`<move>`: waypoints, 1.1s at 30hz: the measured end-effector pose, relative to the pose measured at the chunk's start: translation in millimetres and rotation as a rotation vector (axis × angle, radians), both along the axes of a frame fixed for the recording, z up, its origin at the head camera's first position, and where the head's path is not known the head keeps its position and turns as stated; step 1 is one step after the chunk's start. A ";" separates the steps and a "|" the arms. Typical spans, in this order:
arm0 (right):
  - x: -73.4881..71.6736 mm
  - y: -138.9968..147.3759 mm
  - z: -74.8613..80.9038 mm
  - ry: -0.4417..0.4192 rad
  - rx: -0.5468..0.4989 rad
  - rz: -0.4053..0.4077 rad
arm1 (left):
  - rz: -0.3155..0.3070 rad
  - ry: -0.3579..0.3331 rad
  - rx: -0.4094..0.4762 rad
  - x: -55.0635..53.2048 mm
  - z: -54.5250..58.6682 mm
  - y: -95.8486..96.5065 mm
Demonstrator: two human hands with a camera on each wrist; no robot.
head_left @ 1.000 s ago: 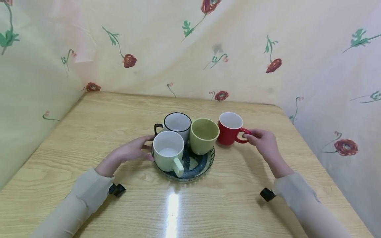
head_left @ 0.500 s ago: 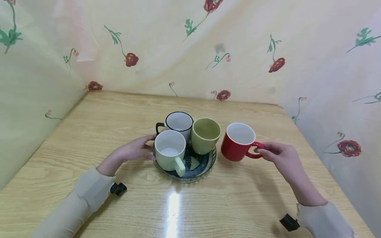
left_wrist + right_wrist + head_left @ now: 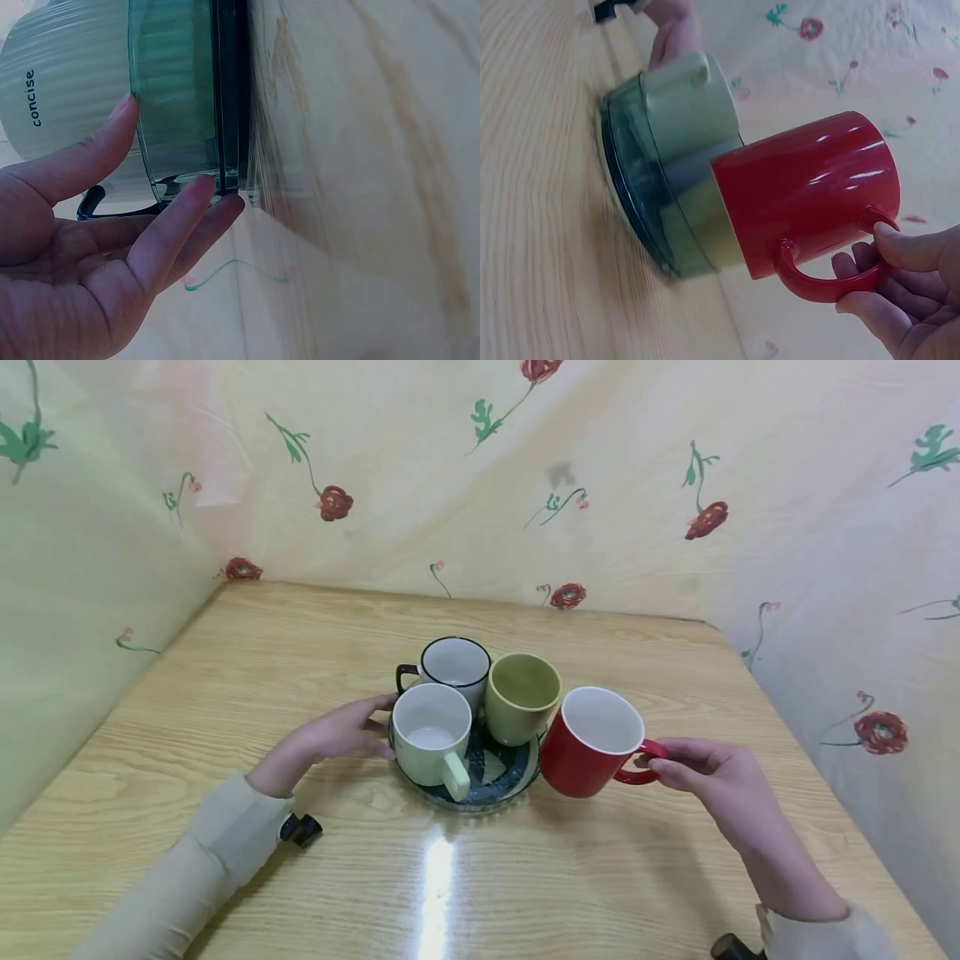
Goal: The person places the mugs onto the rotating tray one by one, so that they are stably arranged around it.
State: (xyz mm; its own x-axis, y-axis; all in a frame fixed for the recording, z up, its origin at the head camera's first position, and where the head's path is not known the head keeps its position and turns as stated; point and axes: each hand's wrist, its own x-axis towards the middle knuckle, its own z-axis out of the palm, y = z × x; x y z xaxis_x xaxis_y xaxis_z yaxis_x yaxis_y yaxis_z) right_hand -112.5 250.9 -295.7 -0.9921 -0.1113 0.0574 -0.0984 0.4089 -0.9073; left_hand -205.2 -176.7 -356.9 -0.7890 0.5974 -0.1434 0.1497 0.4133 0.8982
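My right hand (image 3: 712,785) grips the handle of a red mug (image 3: 592,747), white inside. The mug hangs tilted over the right rim of a round, clear-walled glass dish (image 3: 495,787) with a dark blue base. In the dish stand a pale green mug (image 3: 431,735) in front, a white mug with a black rim and handle (image 3: 456,664) behind it, and an olive-yellow mug (image 3: 522,697) on the right. At the dish's left side rests my left hand (image 3: 341,732); in the left wrist view its thumb and fingertips touch the glass wall (image 3: 176,97), fingers nearly straight.
A light wooden table (image 3: 315,877) carries everything. Flower-patterned cloth (image 3: 390,468) walls the back and both sides. A bright light reflection lies on the tabletop in front of the dish.
The red mug has been lifted off the table and brought nearer, then left to the dish's right rim, tilting. My left hand stays by the dish.
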 end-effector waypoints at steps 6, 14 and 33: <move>-0.1 -21.2 -6.7 0.006 -0.100 0.027 | 0.009 -0.001 -0.004 -0.1 -1.6 0.6; -4.2 -40.7 -16.8 0.016 -0.081 0.038 | 0.008 -0.024 -0.002 -0.1 -3.3 -0.3; -11.6 -68.6 -31.8 0.055 0.040 0.022 | 0.023 -0.046 0.020 -1.2 -2.3 0.5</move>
State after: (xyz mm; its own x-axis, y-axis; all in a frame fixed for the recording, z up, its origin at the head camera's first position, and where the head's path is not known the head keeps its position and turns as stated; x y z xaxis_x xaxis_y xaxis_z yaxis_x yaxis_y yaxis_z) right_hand -124.1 182.3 -327.6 -0.9849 -0.1360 0.1067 -0.1567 0.4417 -0.8834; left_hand -206.4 -176.2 -359.3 -0.7954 0.5822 -0.1683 0.0987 0.3984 0.9119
